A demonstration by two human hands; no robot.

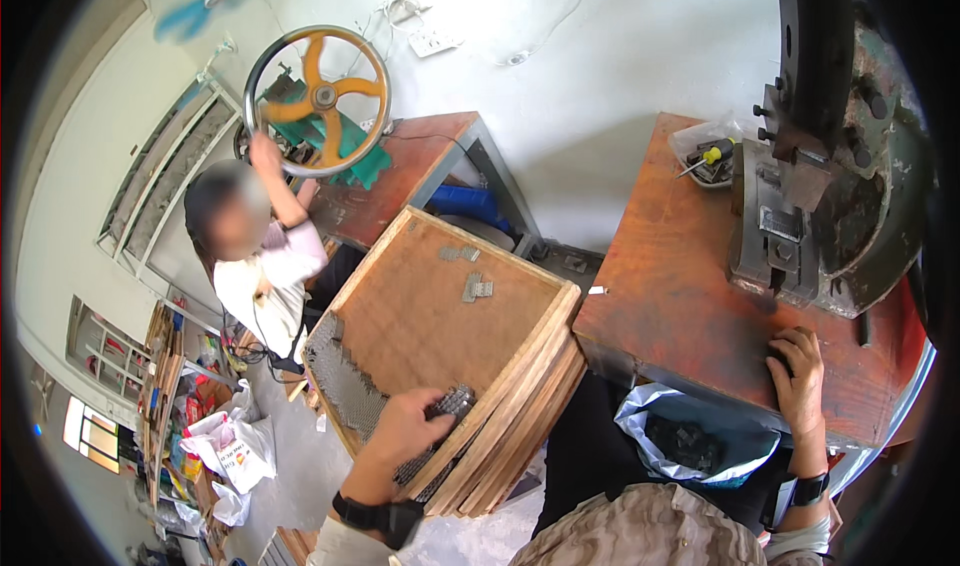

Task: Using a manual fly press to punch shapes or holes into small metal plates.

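My left hand (405, 428) reaches into a shallow wooden tray (400, 266). Its thumb and fingers close around a clump of small grey metal pieces (456, 402) beside the tray's near right side. More such pieces lie in neat rows (345, 381) along the tray's left side, and a few loose ones (478, 287) sit farther back. On the red-brown workbench, near its front edge, rests my right hand (797, 371), fingers slightly bent and apart, holding nothing. Ahead of it stands a dark metal press (790, 216) with a small die block under its ram.
Several wooden trays (540, 406) are stacked beneath the top one. A white tub (705, 151) with a yellow-handled screwdriver stands on the bench (660, 256). Under it hangs a bag (640, 416) of dark pieces. At left, another person (265, 266) grips a large yellow-spoked handwheel (325, 96).
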